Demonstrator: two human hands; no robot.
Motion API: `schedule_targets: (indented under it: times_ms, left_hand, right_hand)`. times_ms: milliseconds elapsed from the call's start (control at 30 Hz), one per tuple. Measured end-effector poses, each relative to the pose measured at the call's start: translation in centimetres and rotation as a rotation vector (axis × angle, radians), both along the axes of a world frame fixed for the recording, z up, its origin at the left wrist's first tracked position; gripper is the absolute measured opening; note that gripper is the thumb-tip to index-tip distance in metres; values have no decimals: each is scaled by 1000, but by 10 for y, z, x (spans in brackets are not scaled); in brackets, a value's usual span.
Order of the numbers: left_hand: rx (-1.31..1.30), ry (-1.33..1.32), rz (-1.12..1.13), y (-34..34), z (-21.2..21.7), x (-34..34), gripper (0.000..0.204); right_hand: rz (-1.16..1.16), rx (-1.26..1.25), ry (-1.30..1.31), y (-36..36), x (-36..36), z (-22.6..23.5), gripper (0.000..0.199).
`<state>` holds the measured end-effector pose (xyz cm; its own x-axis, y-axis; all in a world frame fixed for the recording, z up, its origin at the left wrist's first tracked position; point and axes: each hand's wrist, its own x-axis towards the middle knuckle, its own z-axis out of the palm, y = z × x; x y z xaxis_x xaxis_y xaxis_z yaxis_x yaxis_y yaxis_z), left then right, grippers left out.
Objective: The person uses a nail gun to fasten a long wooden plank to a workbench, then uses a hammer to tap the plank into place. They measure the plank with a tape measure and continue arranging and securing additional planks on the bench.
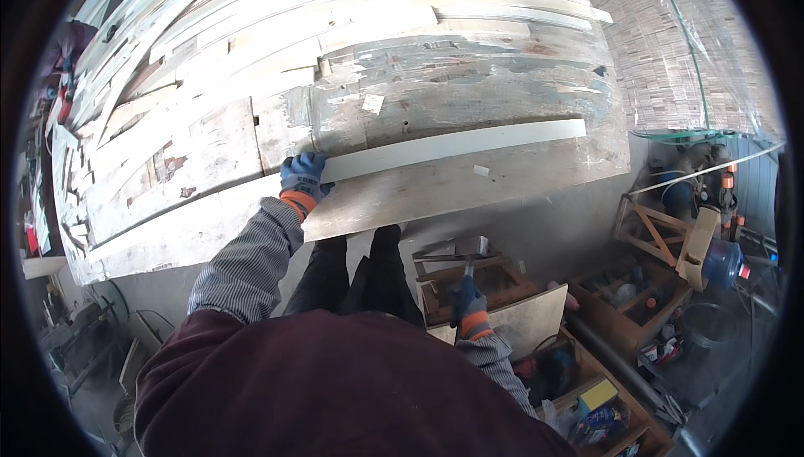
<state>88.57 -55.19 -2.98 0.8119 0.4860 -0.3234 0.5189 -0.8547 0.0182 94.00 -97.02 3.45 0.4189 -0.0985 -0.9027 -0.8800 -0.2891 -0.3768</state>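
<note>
A long pale wooden strip [456,146] lies along the near part of the worktop, on a wide, flat wooden board [419,197]. My left hand [303,174], in a blue glove with an orange cuff, is closed on the strip near the board's left end. The undersides of its fingers are hidden. Lower down and to the right, my right hand [471,300] wears a matching glove. It is wrapped round the handle of a hand tool with a broad grey metal head [471,245], held above wooden crates beside the worktop. The tool's exact kind is unclear.
Many thin wood strips [243,38] cover the far and left worktop [502,59]. A plastic-wrapped stack [687,55] stands far right. Open wooden boxes [624,290] with tools and a blue water jug [722,263] sit on the right. An upright panel [528,321] stands beside my right hand.
</note>
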Motion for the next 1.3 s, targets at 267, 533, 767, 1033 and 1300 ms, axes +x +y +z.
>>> schedule_targets:
  times_ms: [267,533,767,1033,1300]
  left_hand:
    - [70,-58,-49,-5,-2,-1,64]
    - [-75,-435,-193,-46,33,-67,78]
    - [-20,-212,91,-7,19,-195,82]
    - [64,76,342,136,23,-241,88]
    - [7,120,339,144,29,-240,72]
  right_hand:
    - [113,-62,67,-12,-5,-9,50]
    - [272,-61,-14,-22,-14,-34,40]
    - [402,-136,-84,17,-34,-8,35]
    - [1327,-72,-742,-17,-56,-43,34]
    - [624,-99,-139,-73,-100,-107,30]
